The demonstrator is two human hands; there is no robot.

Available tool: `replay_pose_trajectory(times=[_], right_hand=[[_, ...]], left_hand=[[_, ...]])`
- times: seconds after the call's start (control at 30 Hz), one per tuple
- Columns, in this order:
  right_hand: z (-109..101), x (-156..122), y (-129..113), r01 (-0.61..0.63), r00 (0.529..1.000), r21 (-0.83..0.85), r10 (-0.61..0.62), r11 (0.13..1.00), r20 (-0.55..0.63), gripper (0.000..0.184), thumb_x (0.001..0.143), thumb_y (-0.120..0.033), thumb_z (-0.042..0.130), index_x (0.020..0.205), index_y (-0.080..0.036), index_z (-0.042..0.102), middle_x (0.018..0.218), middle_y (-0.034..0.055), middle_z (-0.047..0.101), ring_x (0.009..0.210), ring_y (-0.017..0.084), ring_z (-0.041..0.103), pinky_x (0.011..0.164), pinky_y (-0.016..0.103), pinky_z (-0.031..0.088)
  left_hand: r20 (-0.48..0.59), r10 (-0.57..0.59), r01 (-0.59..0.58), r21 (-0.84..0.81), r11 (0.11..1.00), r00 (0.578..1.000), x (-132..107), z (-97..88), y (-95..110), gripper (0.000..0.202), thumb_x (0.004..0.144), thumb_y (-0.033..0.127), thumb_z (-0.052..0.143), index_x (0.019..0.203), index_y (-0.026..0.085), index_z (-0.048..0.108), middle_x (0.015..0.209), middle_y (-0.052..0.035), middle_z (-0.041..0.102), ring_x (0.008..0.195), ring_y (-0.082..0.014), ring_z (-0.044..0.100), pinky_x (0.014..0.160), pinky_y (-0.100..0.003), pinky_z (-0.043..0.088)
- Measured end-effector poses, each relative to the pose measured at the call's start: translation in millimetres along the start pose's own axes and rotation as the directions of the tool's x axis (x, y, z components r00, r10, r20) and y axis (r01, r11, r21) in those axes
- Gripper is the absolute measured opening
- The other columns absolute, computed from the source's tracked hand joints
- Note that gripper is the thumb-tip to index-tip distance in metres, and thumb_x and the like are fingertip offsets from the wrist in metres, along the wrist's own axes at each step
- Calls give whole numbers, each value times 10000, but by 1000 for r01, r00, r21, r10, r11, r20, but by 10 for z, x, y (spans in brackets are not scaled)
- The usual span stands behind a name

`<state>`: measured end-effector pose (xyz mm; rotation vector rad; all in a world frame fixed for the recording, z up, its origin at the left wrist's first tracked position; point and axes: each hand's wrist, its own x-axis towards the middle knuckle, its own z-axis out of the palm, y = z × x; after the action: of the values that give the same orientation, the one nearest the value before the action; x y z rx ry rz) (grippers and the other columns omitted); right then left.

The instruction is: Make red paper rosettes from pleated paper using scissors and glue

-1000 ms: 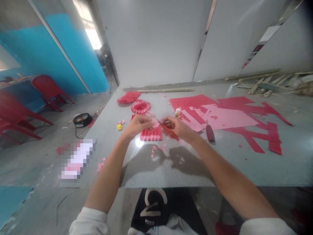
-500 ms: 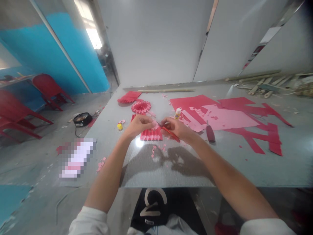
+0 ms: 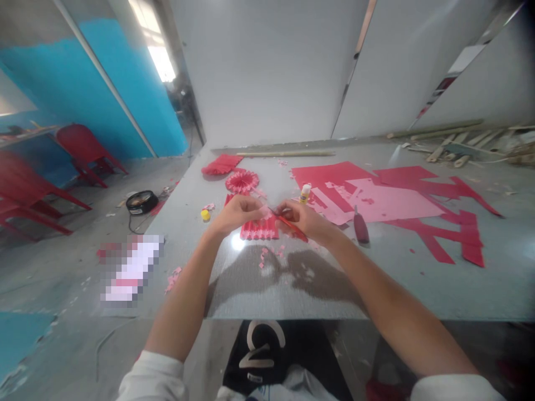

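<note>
My left hand (image 3: 241, 213) pinches a small piece of pink paper (image 3: 266, 211) between thumb and fingers. In my right hand (image 3: 300, 217) are red-handled scissors (image 3: 292, 227), their blades at the pink paper's edge. Beneath my hands lies a pleated red paper piece (image 3: 259, 229) with a pink scalloped trim, partly hidden by the left hand. A round red paper rosette (image 3: 242, 181) with pink edging lies just beyond, and another pleated red piece (image 3: 223, 164) is behind it. Pink paper scraps (image 3: 264, 257) are scattered on the table in front of my hands.
An uncapped glue stick (image 3: 305, 194) stands beyond my right hand; its yellow cap (image 3: 205, 215) lies at left. A dark red-handled tool (image 3: 360, 227) lies right of it. Red sheets (image 3: 330, 172) and a pink sheet (image 3: 388, 201) spread to the right. Wooden sticks (image 3: 455, 150) pile at back right.
Both hands stay in nearly the same place, with the scissors still at the pink paper. The view has shifted very slightly.
</note>
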<state>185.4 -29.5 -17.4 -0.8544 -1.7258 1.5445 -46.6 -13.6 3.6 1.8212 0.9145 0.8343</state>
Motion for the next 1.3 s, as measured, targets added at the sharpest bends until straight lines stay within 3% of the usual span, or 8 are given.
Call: replay_pose_trajectory(times=[0.1,0.37,0.63,0.9,1.03,1.3], right_hand=[[-17,9,19,22,1000,34,-21,999,-19,350,786,-432,792,930,-226,549,658,-49,559,517,90,456,471,240,343],[-14,-23,-36,8,1000,-4,-8,1000,-9,289,782,-337,783,906,-221,549,628,-57,548,523,90,455,463,228,339],[-4,-41,-50,-11,1000,-48,13,999,23,280,819,-360,760,955,-215,563,644,-54,553,525,82,452,471,222,335],[1,-67,-121,-54,995,-151,67,987,80,359,805,-433,771,994,-200,574,750,-8,657,557,88,490,502,233,355],[5,-84,-161,-68,991,-189,88,980,98,401,770,-452,793,1007,-197,594,774,2,654,632,114,538,545,241,390],[-13,-96,-173,-64,986,-219,95,974,136,392,785,-487,773,990,-206,594,702,-30,597,580,99,481,517,236,356]], left_hand=[[52,-34,36,-33,999,998,-5,-21,7,241,831,333,724,717,126,675,644,-44,671,597,-122,605,576,-241,444],[-37,-10,7,-74,997,999,6,-42,-47,257,836,334,717,691,124,682,652,-41,671,621,-118,614,613,-241,456],[-20,-25,25,-39,999,999,-5,-62,-20,166,800,264,731,710,126,715,629,-32,663,601,-114,590,602,-242,444],[67,-60,59,17,998,996,-25,-129,-34,186,800,291,743,702,132,743,642,-50,683,589,-121,604,576,-238,456],[125,-72,73,-3,997,990,-32,-141,-28,209,800,324,756,706,138,750,644,-49,692,593,-120,613,594,-235,477],[203,-93,95,-2,995,975,-33,-151,-34,239,806,361,759,723,137,748,629,-43,686,561,-120,617,567,-229,476]])
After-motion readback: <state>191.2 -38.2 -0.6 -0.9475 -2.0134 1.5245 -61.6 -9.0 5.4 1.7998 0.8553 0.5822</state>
